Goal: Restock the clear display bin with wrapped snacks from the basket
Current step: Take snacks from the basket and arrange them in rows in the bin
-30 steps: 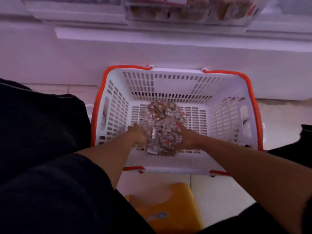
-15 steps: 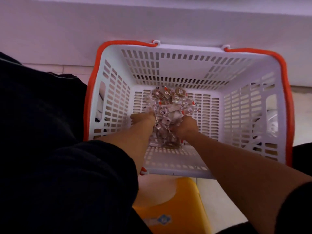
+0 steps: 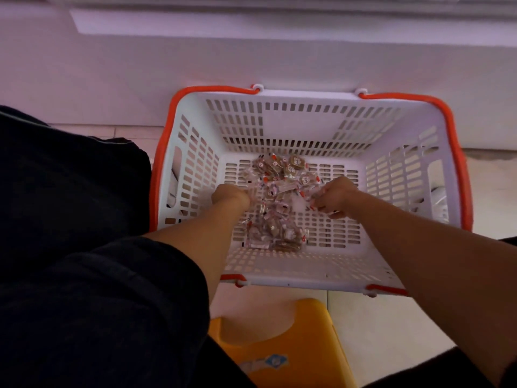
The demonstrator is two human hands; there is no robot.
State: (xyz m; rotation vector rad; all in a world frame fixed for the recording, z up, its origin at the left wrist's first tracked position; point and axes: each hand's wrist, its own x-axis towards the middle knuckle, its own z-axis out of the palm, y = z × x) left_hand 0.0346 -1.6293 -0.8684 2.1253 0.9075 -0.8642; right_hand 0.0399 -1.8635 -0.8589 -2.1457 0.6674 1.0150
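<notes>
- Basket [image 3: 313, 113]: white slotted plastic with orange rim and handles; set on the floor against a pale cabinet base, open top toward the person, presumably so both arms can reach in from above.
- Wrapped snacks [image 3: 275, 200]: small clear-wrapped pieces with red-and-white ends, lying in a loose heap on the basket floor, roughly at its centre; the pile runs from near the far wall toward the near wall.
- Left hand [image 3: 230, 196]: down inside the basket at the pile's left edge; fingers curled inward and touching the wrappers, seemingly raking them together; whether any are truly clamped cannot be told.
- Right hand [image 3: 334, 200]: at the pile's right edge; fingers bent and closed on a few wrappers, with pieces showing at the fingertips.
- Relation: the heap lies between the two hands, most of it loose and just beyond or beside the fingers; judged step, gathering a double handful.
- Clear display bin: not in view.
- Yellow stool [image 3: 282, 345]: below the basket's near edge; a seat, probably.
</notes>
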